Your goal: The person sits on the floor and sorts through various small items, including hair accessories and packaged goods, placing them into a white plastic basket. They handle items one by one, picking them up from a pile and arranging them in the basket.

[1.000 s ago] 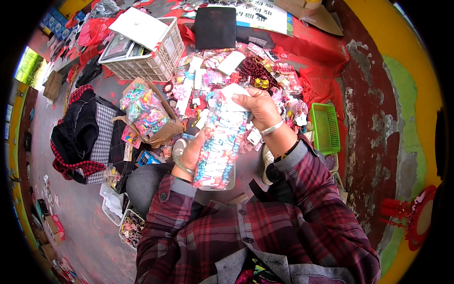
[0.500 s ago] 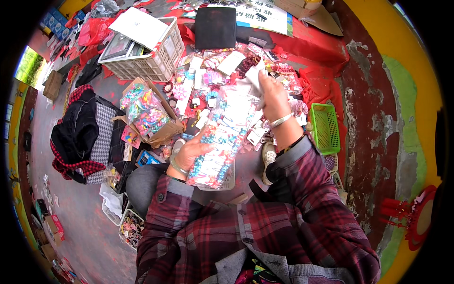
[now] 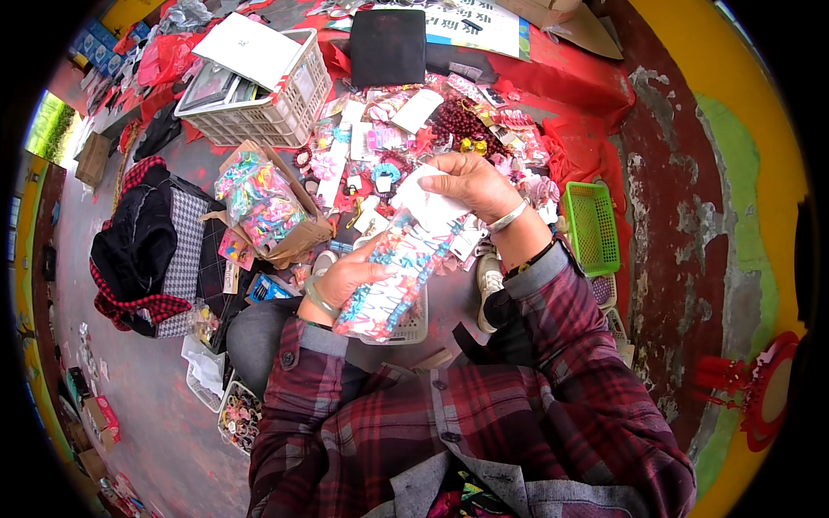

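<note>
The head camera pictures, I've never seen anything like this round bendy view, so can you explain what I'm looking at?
There is no robot here: these are a person's own bare hands. The camera sits on their head and looks down, and its wide fisheye lens bends straight edges near the rim.

The left hand holds the lower part of a clear packet of small, mostly blue and red pieces. The right hand grips a white piece at its upper end.

Beyond lies a jumbled pile of small packaged goods on the floor. To the left are a cardboard box and a pale plastic crate; to the right, a green basket.
</note>
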Demonstrator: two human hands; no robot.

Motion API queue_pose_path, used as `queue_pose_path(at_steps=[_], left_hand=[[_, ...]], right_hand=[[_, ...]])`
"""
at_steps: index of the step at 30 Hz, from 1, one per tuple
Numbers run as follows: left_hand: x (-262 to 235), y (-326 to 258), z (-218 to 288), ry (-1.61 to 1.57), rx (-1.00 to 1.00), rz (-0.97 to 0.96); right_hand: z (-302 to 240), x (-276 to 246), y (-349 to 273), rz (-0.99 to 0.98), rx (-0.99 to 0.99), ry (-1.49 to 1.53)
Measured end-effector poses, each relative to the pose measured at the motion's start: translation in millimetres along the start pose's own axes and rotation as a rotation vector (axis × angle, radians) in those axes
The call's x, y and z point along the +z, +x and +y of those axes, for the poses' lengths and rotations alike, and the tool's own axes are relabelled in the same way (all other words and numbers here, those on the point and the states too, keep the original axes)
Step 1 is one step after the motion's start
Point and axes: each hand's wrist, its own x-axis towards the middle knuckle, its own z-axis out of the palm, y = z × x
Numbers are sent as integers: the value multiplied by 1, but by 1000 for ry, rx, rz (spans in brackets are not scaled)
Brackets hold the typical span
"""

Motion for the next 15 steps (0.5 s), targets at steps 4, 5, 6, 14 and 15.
queue_pose_path(at_steps=[4,5,6,14,15], left_hand=[[4,0,1,-11,6,30],[5,0,1,-17,10,38],[5,0,1,-29,9,34],[-7,-7,-5,-55,24,42],[-5,-8,-5,-83,51,56]], right_hand=[[2,4,2,113,-14,12],[3,5,2,154,-43,-53],[5,6,3,195,-72,-118],[-17,-32,4,653,-203,126],[-24,-48,-1,649,-177,207]])
